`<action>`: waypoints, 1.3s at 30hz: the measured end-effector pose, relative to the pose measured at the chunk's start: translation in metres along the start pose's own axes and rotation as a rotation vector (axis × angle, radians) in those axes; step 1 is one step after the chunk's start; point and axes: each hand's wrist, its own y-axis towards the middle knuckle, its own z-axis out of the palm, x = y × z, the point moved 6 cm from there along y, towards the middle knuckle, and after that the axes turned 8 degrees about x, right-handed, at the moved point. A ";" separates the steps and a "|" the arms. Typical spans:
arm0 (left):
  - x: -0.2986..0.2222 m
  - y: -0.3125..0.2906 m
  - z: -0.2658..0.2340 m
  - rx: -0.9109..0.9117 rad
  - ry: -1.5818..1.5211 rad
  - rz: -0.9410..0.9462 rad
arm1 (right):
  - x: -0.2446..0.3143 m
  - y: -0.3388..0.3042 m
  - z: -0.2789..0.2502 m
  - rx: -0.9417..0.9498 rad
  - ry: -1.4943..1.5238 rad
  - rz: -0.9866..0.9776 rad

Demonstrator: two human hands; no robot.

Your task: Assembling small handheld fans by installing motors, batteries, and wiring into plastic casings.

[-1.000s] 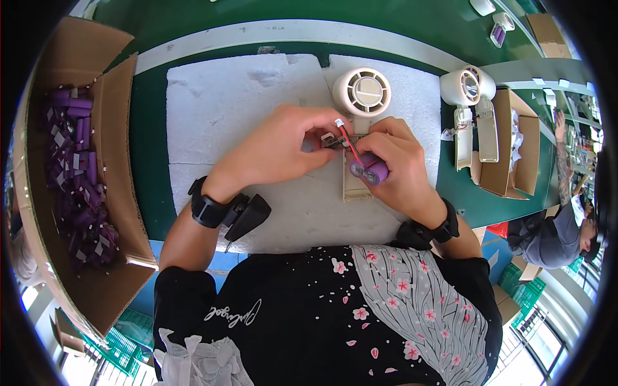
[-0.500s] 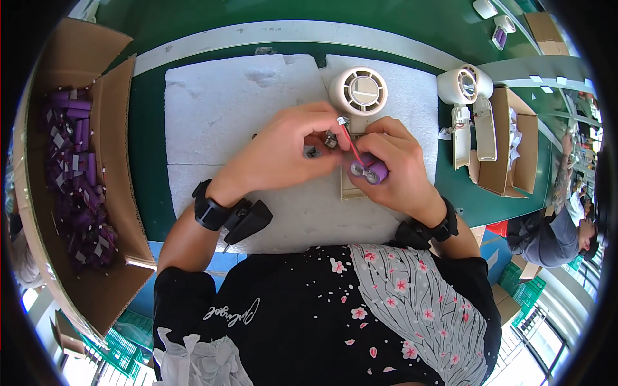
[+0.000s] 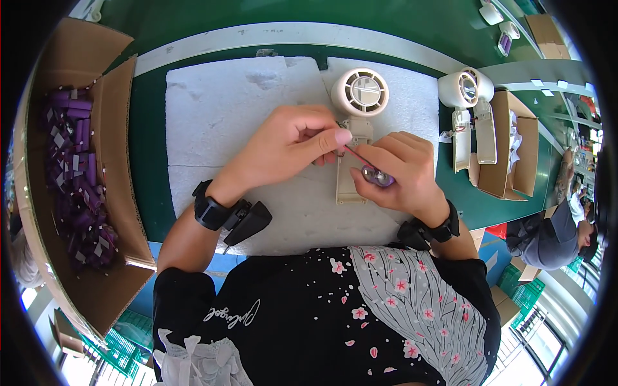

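Note:
My right hand (image 3: 402, 170) is closed around a purple cylindrical battery (image 3: 384, 178), its silver end turned toward my left. From the battery a red wire (image 3: 354, 152) runs to my left hand (image 3: 290, 143), which pinches the wire's far end between thumb and fingers. The thumb hides that end. Both hands hover over a cream handheld fan lying on the white foam board (image 3: 212, 116). Its round grilled head (image 3: 360, 92) points away from me. The fan's open handle shell (image 3: 348, 186) stretches toward me, partly covered by my hands.
A cardboard box (image 3: 138, 212) of purple batteries (image 3: 80, 174) stands at the left. On the right, more cream fans (image 3: 458, 90) with open handles lie beside a smaller cardboard box (image 3: 523, 174). Other fan parts (image 3: 506, 42) sit at the far right. Another person (image 3: 547, 238) is at the right.
My left thumb has come down over the wire's end, hiding the white connector. The battery has tilted and shifted slightly right in my right hand, and more of the handle shell shows.

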 end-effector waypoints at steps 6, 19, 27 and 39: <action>0.006 -0.001 0.000 -0.042 -0.051 -0.073 | 0.001 0.001 -0.003 -0.024 -0.067 -0.006; 0.008 -0.001 -0.004 -0.051 -0.117 -0.044 | -0.009 -0.001 0.008 0.073 0.233 0.293; 0.006 -0.003 -0.003 -0.037 -0.040 -0.021 | -0.012 -0.002 0.013 -0.004 0.295 0.323; 0.005 -0.002 -0.012 0.000 -0.137 -0.099 | -0.012 -0.004 0.012 -0.031 0.299 0.287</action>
